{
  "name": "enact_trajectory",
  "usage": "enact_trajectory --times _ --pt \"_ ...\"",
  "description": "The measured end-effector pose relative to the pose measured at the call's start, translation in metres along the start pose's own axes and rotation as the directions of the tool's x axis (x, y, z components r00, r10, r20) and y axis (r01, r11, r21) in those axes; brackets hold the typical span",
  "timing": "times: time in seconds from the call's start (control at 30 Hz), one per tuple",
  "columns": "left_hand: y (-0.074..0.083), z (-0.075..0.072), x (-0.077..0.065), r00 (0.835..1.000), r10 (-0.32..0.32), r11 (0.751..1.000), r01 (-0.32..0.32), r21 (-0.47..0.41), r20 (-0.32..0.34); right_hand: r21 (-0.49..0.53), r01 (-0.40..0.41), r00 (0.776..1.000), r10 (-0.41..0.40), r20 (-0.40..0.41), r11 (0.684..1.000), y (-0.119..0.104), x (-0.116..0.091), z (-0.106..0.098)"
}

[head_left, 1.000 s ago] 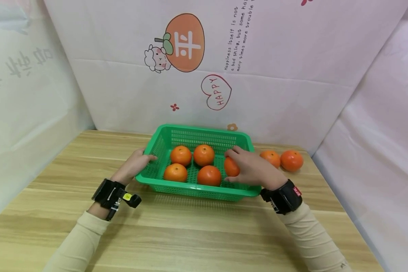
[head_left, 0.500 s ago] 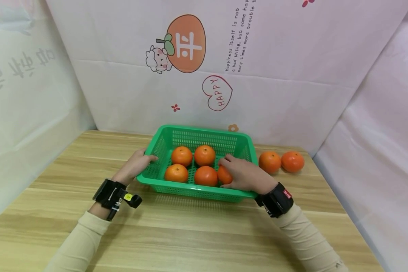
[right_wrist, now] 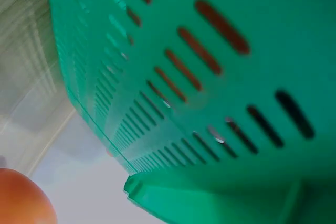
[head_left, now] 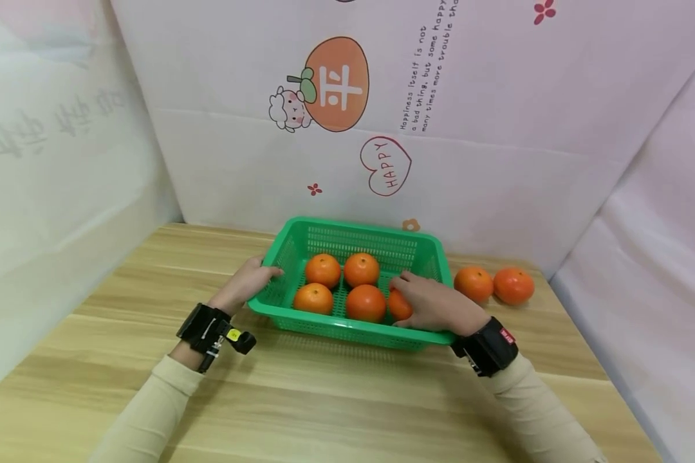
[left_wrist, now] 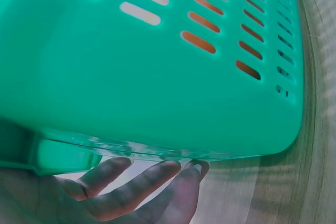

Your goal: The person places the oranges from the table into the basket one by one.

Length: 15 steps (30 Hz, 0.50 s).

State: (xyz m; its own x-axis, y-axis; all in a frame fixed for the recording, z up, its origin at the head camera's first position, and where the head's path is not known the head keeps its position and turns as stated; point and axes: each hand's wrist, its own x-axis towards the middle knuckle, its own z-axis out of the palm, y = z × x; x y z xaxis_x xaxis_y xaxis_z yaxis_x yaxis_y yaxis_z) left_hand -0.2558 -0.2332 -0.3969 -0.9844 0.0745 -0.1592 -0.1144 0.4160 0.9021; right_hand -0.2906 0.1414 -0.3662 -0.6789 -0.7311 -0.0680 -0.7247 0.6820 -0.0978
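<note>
A green plastic basket [head_left: 347, 331] with slotted sides stands on the table, holding several oranges, one of them a redder orange [head_left: 366, 303] at the front. My left hand [head_left: 246, 283] grips the basket's left rim, thumb inside; in the left wrist view its fingers [left_wrist: 142, 187] lie under the rim against the outer wall. Reaching over the right end, my right hand [head_left: 434, 303] holds an orange [head_left: 400, 305] low in the basket, fingers curled over it. That orange is partly hidden by the hand. In the right wrist view the basket wall [right_wrist: 173, 129] hides my right hand.
Two more oranges, a left one [head_left: 473, 284] and a right one [head_left: 513, 285], sit side by side on the wooden table [head_left: 324, 399], right of the basket. A printed white cloth [head_left: 220, 167] hangs just behind the basket, with cloth walls on both sides.
My right hand has brought its orange down and toward the basket's front left, beside the front orange, which has shifted slightly left. My left hand keeps its grip. The head view has turned a little.
</note>
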Motion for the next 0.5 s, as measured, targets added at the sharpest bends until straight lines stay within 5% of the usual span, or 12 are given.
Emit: enact_trajectory --times 0.23,0.5 --pt "0.0 0.001 -0.001 1.0 0.003 1.0 -0.002 0.011 -0.012 -0.038 0.055 0.994 -0.051 0.1 0.998 0.002 0.005 -0.01" --pt "0.0 0.002 0.001 1.0 -0.001 1.0 0.001 0.005 0.001 -0.091 0.058 0.96 -0.031 0.278 0.994 -0.001 0.013 -0.02"
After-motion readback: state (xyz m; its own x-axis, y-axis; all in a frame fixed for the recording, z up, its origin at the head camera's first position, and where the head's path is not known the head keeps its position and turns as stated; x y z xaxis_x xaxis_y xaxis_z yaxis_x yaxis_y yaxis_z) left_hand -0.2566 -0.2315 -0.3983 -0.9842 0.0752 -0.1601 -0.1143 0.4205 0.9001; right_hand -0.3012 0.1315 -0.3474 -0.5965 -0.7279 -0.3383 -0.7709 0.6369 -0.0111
